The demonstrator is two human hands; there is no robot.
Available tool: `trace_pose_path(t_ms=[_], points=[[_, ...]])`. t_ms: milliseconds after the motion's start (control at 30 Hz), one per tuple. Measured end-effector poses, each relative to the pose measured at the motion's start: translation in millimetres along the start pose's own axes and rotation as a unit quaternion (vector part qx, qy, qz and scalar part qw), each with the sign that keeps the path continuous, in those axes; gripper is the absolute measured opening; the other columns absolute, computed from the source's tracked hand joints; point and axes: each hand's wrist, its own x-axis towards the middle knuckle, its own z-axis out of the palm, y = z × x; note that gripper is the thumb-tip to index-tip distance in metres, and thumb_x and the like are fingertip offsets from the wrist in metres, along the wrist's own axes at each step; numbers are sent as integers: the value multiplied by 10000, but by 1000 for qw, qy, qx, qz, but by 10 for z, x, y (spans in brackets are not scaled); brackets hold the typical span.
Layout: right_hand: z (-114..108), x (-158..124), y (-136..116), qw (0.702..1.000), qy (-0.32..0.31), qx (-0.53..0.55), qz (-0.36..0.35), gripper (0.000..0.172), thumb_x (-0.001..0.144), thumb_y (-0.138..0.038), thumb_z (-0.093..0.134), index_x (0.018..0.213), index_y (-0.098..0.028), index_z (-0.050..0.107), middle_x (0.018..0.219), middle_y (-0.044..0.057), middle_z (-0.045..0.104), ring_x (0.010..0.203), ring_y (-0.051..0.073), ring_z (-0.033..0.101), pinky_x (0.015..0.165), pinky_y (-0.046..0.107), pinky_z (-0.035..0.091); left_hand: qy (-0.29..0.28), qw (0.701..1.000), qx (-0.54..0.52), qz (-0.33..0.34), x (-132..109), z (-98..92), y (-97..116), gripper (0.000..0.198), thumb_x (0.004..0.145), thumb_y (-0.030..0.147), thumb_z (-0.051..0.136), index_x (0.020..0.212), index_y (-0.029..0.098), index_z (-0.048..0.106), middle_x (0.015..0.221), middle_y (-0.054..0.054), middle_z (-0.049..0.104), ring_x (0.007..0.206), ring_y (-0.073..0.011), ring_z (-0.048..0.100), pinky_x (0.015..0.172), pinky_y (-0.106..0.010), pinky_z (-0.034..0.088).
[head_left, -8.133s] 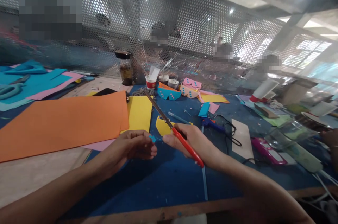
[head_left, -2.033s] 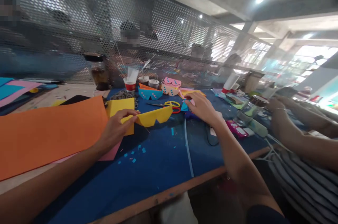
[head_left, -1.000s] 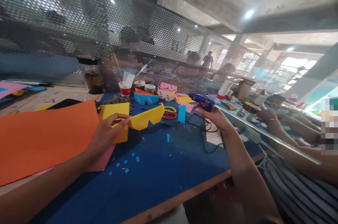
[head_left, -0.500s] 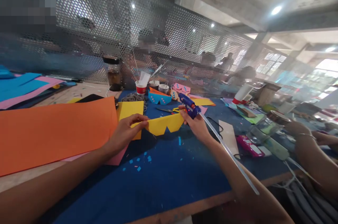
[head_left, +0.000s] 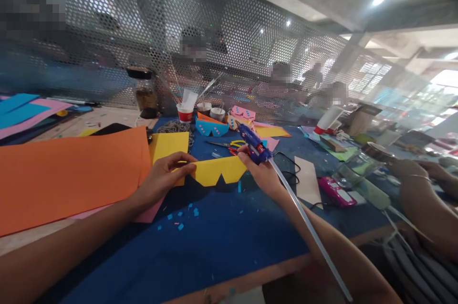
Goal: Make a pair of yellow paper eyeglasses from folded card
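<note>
A yellow paper eye mask [head_left: 219,172] with a notch in its lower edge is stretched between my hands. My left hand [head_left: 171,170] is closed, pinching its left end between thumb and fingers. At the other end, my right hand [head_left: 263,175] is closed round a blue hot glue gun [head_left: 255,144], its fingertips close to the mask's edge. Whether those fingertips also grip the paper, I cannot tell. From the gun's rear a long clear glue stick [head_left: 311,227] slants down over my right forearm. Scissors [head_left: 225,144] with yellow and red handles lie just beyond the mask.
Orange sheets [head_left: 71,170] cover the left side, with yellow paper [head_left: 171,145] partly beneath. Decorated blue masks [head_left: 212,128], paper cups [head_left: 185,113] and a dark jar [head_left: 145,94] stand at the back. A co-worker's arm [head_left: 418,194] is at right, near a pink device [head_left: 336,192].
The view has shifted slightly, so most things sit a little further left. The glue gun's nozzle now shows more above the mask. Both hands keep their holds.
</note>
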Motion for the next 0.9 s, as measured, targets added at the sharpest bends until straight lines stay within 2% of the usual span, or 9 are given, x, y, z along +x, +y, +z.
trace_pose_path(t_ms=[300, 400, 533, 667, 800, 900], points=[[4, -14, -16, 1000, 11, -4, 7, 313, 921, -536, 692, 989, -246, 788, 1042, 54, 806, 1021, 263, 735, 983, 413, 580, -12, 999, -25, -25, 1, -5, 29, 502, 721, 666, 867, 935, 218, 800, 836, -75, 825, 774, -276, 753, 638, -340, 578], [-2, -21, -12, 1000, 17, 0, 11, 327, 916, -554, 697, 996, -248, 781, 1049, 57, 801, 1038, 267, 734, 971, 414, 587, -26, 999, -38, -24, 12, 0, 28, 518, 696, 673, 891, 924, 218, 792, 975, -100, 845, 862, -287, 772, 720, -368, 613], [4, -24, -27, 999, 6, 16, 28, 356, 882, -575, 737, 1010, -245, 769, 1038, 65, 794, 1006, 272, 733, 915, 412, 600, -23, 998, -57, -28, 34, -5, 23, 494, 655, 658, 922, 795, 218, 746, 1129, -108, 839, 966, -292, 778, 800, -380, 637], [34, -20, -29, 998, 1, 49, 43, 356, 820, -561, 801, 984, -248, 757, 1042, 62, 791, 978, 264, 737, 923, 416, 608, -16, 996, -73, -44, 48, -20, 15, 472, 651, 623, 937, 794, 224, 731, 1070, -83, 835, 919, -267, 777, 764, -356, 629], [55, -20, -24, 997, -3, 67, 44, 349, 773, -528, 849, 971, -257, 755, 1083, 51, 790, 1034, 261, 741, 974, 416, 604, -18, 994, -87, -59, 57, -12, 9, 461, 627, 587, 962, 772, 230, 708, 1023, -67, 833, 849, -243, 766, 705, -339, 617], [57, -27, -24, 997, -9, 61, 50, 351, 769, -528, 856, 969, -255, 764, 1078, 54, 794, 1022, 265, 746, 937, 415, 617, -21, 993, -93, -66, 66, 0, 1, 479, 607, 596, 966, 729, 229, 684, 950, -60, 825, 776, -220, 744, 653, -317, 592]])
